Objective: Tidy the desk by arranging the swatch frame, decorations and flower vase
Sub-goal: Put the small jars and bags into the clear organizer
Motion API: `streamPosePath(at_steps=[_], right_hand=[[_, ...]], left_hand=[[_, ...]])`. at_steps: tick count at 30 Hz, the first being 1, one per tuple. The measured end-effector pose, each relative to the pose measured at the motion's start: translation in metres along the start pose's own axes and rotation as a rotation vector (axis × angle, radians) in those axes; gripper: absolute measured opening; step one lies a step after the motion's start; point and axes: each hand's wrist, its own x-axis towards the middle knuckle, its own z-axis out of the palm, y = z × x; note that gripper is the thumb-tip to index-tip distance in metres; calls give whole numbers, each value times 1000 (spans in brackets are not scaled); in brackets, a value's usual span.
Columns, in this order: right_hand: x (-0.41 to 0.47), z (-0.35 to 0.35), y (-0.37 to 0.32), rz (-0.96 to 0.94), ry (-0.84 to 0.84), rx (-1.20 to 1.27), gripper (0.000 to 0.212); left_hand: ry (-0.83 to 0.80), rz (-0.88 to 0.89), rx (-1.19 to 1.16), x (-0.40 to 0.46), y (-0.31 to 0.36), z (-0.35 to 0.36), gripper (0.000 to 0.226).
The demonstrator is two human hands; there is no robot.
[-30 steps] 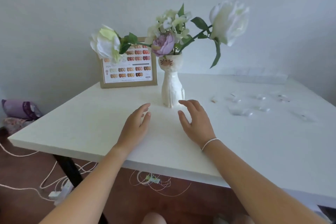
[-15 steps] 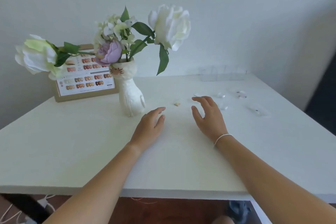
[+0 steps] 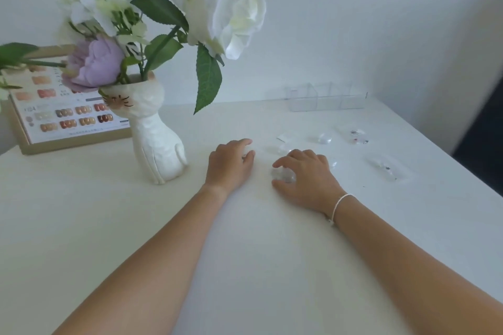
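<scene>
My left hand (image 3: 231, 164) lies palm down on the bench (image 3: 109, 226), fingers loosely curled. Something small and pale shows at its fingertips, but I cannot tell whether I grip it. My right hand (image 3: 304, 174) is cupped over a small clear decoration (image 3: 283, 175), thumb and forefinger on either side of it; whether they press it is hard to say, since the piece is see-through and half under my palm. A white string bracelet (image 3: 339, 204) circles that wrist.

The vase (image 3: 156, 141), a white cat shape with whiskers, stands upright just left of my left hand, apart from it. Its flowers (image 3: 217, 3) rise past the top edge, and one stem runs off the left side. Behind the vase leans the swatch frame (image 3: 68, 119), its upper part hidden by blooms and its left end cut off.

More clear decorations (image 3: 322, 138) lie scattered beyond my right hand, faint against the white top; two small packets (image 3: 388, 168) hold tiny dark bits I cannot make out. A clear divided box (image 3: 326, 96) sits by the wall.
</scene>
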Motion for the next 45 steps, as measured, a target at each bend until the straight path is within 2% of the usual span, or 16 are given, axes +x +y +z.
streamPosePath(at_steps=[6, 18, 22, 26, 33, 38, 45], right_hand=[[2, 0, 0, 17, -44, -14, 47], [3, -4, -5, -28, 24, 119, 35], [6, -7, -5, 11, 91, 176, 29], [18, -20, -3, 34, 206, 347, 22], [62, -49, 23, 169, 400, 600, 19], [103, -64, 55, 233, 464, 589, 18], [148, -72, 95, 257, 551, 577, 18]], left_hand=[[-16, -41, 36, 11, -4, 9, 36], [29, -100, -303, 6, -6, 1, 40], [45, -141, -407, 7, -5, -1, 35], [114, -119, -505, 6, -2, -5, 28], [189, -180, -783, 17, 9, -6, 25], [182, -158, -850, 48, 23, 5, 21], [71, -96, -853, 116, 51, 21, 21]])
